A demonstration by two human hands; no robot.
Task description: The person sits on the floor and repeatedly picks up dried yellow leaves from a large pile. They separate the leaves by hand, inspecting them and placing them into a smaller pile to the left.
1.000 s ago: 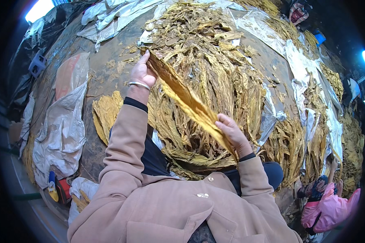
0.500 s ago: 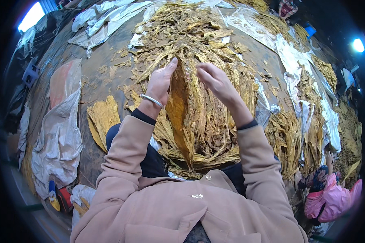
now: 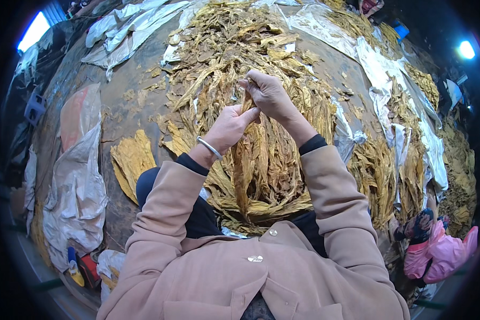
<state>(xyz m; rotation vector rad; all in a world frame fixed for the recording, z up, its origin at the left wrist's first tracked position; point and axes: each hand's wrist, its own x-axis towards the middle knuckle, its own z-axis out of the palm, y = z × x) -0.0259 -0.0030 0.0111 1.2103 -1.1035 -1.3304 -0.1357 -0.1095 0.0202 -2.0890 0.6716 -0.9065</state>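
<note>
My left hand (image 3: 229,127) is closed around the upper part of a long brown dried tobacco leaf (image 3: 242,176), which hangs down toward my lap. Just above it, my right hand (image 3: 271,96) has its fingers curled together at the leaf's stem end, close against the left thumb. Both hands are over a big heap of yellow-brown dried tobacco leaves (image 3: 280,160) spread in front of me. To the left, beside my knee, lies a flat bundle of yellower leaves (image 3: 132,160).
White plastic sheets lie at the left (image 3: 74,181) and right (image 3: 381,90). More leaf bundles (image 3: 373,178) are at the right. A person in pink (image 3: 437,250) is at the lower right edge. Yellow-and-blue and red items (image 3: 76,269) sit at the lower left.
My hands have come together: the left moved right and slightly down, the right moved left to the leaf's top. The leaf, broad before, now shows narrower.
</note>
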